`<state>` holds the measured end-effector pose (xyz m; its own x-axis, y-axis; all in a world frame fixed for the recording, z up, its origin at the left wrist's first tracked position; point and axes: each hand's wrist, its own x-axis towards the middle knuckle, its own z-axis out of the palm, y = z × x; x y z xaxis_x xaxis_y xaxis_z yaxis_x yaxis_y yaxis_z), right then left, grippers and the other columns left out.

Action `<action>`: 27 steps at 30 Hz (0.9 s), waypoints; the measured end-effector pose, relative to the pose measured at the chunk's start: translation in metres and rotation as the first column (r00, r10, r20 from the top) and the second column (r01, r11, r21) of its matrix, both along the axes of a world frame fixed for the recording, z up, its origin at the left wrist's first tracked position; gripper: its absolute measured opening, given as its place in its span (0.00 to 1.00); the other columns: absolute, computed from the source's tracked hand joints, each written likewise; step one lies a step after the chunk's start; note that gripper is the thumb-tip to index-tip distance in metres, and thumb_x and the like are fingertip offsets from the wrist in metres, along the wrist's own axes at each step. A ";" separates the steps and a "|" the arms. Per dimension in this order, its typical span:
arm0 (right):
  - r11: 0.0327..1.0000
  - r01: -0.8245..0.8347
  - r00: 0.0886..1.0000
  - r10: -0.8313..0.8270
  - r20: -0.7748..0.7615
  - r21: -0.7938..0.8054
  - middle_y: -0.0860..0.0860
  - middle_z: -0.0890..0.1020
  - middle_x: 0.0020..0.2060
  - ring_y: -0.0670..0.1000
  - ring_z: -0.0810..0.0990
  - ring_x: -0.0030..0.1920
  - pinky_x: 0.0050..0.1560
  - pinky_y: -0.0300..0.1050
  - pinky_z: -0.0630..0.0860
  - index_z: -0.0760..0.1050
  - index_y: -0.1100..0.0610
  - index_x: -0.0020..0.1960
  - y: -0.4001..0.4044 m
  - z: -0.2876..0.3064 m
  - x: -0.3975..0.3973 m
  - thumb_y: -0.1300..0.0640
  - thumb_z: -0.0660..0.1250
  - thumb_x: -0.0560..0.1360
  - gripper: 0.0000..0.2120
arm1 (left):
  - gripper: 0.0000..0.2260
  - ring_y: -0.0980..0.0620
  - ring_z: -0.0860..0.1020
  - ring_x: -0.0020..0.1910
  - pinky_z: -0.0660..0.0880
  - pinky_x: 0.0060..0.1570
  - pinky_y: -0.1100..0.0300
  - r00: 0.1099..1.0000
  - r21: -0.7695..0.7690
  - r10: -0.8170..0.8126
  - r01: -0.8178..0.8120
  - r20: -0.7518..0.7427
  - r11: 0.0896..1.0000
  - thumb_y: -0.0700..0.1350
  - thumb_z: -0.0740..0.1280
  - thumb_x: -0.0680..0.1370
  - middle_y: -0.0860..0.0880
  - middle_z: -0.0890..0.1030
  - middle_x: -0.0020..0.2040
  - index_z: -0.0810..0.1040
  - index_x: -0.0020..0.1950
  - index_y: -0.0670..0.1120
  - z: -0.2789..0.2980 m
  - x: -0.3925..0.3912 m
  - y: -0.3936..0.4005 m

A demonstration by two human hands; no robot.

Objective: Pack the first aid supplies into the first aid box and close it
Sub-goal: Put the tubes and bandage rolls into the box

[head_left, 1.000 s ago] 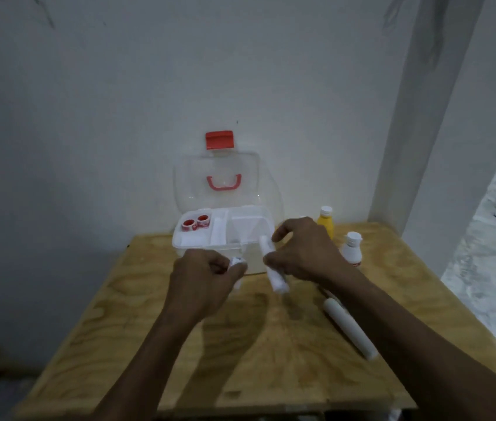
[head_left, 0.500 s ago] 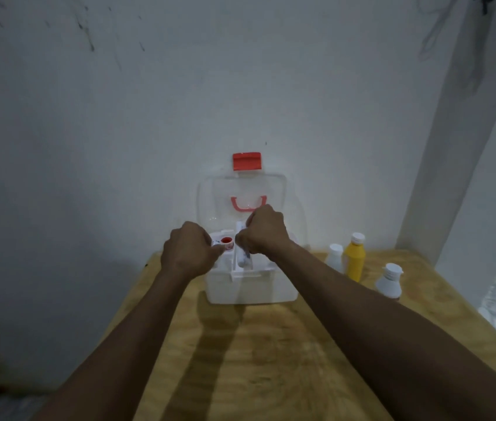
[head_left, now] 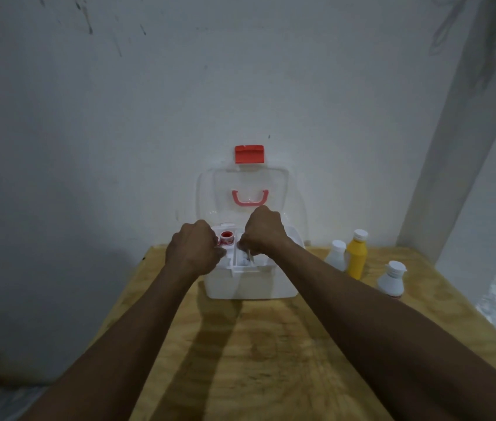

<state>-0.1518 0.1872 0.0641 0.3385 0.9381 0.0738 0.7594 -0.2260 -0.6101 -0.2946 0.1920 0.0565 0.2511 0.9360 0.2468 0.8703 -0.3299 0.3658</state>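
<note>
The white first aid box [head_left: 249, 287] stands open at the back of the wooden table [head_left: 271, 344], its clear lid [head_left: 207, 192] with a red latch [head_left: 249, 154] leaning on the wall. A red-cored tape roll [head_left: 227, 238] sits in the top tray's left part. My left hand [head_left: 193, 250] is closed at that left compartment; the small white item it carried is hidden by its fingers. My right hand [head_left: 263, 233] grips a white roll [head_left: 245, 259] whose lower end dips into the tray's middle compartment.
Right of the box stand a white bottle [head_left: 337, 256], a yellow bottle [head_left: 357, 256] and another white bottle [head_left: 391, 281]. The wall is directly behind the box, and a pillar [head_left: 453, 147] rises at the table's back right corner.
Both hands moved from the table's middle forward to the box, carrying their white items. The right hand's roll now reaches into the tray. My view has lifted and moved closer.
</note>
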 end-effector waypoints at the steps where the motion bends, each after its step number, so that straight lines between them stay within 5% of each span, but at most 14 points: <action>1: 1.000 -0.002 1.000 0.002 0.004 -0.001 0.51 0.72 0.34 0.47 0.73 0.31 0.29 0.34 0.64 0.74 0.61 0.44 0.001 -0.001 0.001 0.62 0.76 0.68 0.11 | 0.14 0.49 0.82 0.39 0.79 0.42 0.57 1.000 -0.002 0.000 0.000 0.005 1.000 0.51 0.74 0.73 0.45 0.86 0.46 0.85 0.52 0.43 0.000 0.000 0.000; 6: 1.000 -0.014 1.000 0.014 -0.007 0.014 0.54 0.78 0.39 0.51 0.80 0.38 0.32 0.35 0.71 0.77 0.63 0.49 0.001 -0.002 0.003 0.62 0.77 0.67 0.14 | 0.15 0.48 0.82 0.40 0.81 0.44 0.53 0.999 -0.008 0.012 -0.012 0.041 1.000 0.51 0.75 0.72 0.43 0.86 0.47 0.85 0.53 0.42 -0.004 -0.001 0.002; 10: 0.998 -0.020 0.999 0.021 -0.032 0.052 0.56 0.82 0.39 0.54 0.85 0.41 0.46 0.47 0.84 0.79 0.65 0.47 -0.010 0.006 0.006 0.62 0.77 0.67 0.12 | 0.19 0.48 0.82 0.39 0.81 0.43 0.53 0.995 0.005 0.029 -0.029 0.093 1.000 0.55 0.73 0.72 0.43 0.86 0.50 0.85 0.54 0.42 -0.001 0.000 -0.001; 15: 0.991 -0.025 0.990 0.042 -0.131 0.129 0.62 0.84 0.40 0.58 0.87 0.39 0.45 0.51 0.84 0.80 0.69 0.49 -0.058 0.032 0.024 0.64 0.76 0.70 0.11 | 0.22 0.46 0.83 0.45 0.79 0.44 0.54 0.983 0.128 0.026 -0.049 0.180 0.990 0.59 0.70 0.74 0.44 0.86 0.52 0.83 0.57 0.43 0.007 0.003 -0.025; 19: 0.987 -0.024 0.977 0.057 -0.204 0.162 0.60 0.84 0.36 0.52 0.85 0.31 0.33 0.41 0.83 0.80 0.64 0.50 -0.111 0.044 0.052 0.64 0.75 0.70 0.10 | 0.18 0.46 0.84 0.46 0.78 0.49 0.53 0.964 0.203 -0.061 0.007 0.260 0.979 0.56 0.70 0.75 0.45 0.87 0.47 0.84 0.56 0.44 0.011 0.014 -0.058; 22: 0.988 -0.001 0.984 0.029 -0.174 0.157 0.58 0.86 0.36 0.50 0.86 0.31 0.32 0.38 0.82 0.80 0.61 0.50 -0.149 0.043 0.079 0.62 0.75 0.71 0.09 | 0.15 0.50 0.84 0.43 0.78 0.50 0.56 0.942 0.216 -0.135 0.069 0.307 0.974 0.55 0.70 0.74 0.47 0.87 0.42 0.85 0.54 0.46 0.010 0.034 -0.088; 27: 0.998 -0.003 1.000 0.003 -0.005 0.066 0.55 0.85 0.34 0.52 0.85 0.33 0.38 0.46 0.84 0.82 0.58 0.45 -0.207 0.021 0.119 0.60 0.76 0.68 0.07 | 0.13 0.54 0.82 0.37 0.75 0.42 0.60 0.912 0.112 -0.245 0.220 0.328 0.969 0.54 0.71 0.74 0.49 0.86 0.39 0.85 0.53 0.47 -0.013 0.080 -0.127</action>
